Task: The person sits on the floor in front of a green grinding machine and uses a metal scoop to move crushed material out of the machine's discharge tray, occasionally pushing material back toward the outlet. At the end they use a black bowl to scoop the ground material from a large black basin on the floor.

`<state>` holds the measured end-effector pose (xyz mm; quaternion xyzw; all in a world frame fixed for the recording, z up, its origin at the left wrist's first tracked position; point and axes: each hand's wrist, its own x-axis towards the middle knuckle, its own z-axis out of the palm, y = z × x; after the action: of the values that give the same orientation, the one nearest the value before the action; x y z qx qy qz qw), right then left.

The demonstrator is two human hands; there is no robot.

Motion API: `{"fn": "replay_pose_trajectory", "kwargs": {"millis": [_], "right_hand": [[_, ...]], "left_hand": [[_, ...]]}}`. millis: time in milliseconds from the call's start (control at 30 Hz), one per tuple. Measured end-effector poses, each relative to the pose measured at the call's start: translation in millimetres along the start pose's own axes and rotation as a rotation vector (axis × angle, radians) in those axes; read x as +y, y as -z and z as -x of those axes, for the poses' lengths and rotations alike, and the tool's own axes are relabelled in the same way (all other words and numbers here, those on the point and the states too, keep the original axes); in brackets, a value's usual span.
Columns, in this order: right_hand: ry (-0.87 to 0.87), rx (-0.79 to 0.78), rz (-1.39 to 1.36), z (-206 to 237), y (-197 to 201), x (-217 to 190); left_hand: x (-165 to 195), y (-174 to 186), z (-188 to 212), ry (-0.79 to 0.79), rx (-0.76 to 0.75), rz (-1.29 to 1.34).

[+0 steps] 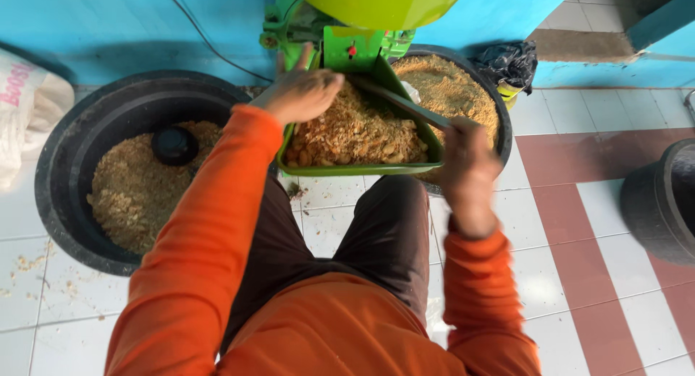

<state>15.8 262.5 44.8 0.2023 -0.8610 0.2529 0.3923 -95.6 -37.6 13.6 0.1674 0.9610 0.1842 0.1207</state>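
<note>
- Left hand point(304, 94), fingers loosely spread, rests on crushed grain in the green chute tray point(358, 169), at twelve o'clock, steadying the heap.
- Right hand point(467, 166) grips a flat stick point(402, 101), angled toward eleven o'clock to rake grain.
- Black tubs point(69, 173) at nine and one o'clock sit close for catching meal.

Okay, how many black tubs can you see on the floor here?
3. One black tub sits at the left, part-filled with crumbs; a second stands behind the green tray, heaped full; a third is cut off at the right edge. More may lie outside the picture.

Left hand point(302, 94) on green tray point(362, 169); right hand point(469, 159) grips stick point(405, 104).
</note>
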Motion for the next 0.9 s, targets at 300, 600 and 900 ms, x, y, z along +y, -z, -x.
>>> {"fn": "replay_pose_trajectory", "kwargs": {"millis": [300,600,900], "right_hand": [[0.075,-0.196,-0.002,-15.6,29.7,-48.6],[-0.066,-0.255,-0.038,-16.3,-9.7,-55.9],[-0.034,-0.094,-0.027,3.7,43.9,-13.3]], "left_hand": [[-17.3,-47.4,43.0,-0.127,0.239,-0.229],[-10.9,-31.2,53.6,-0.215,0.407,-0.159],[14.2,2.6,-24.7,-0.087,-0.229,-0.478]]}}
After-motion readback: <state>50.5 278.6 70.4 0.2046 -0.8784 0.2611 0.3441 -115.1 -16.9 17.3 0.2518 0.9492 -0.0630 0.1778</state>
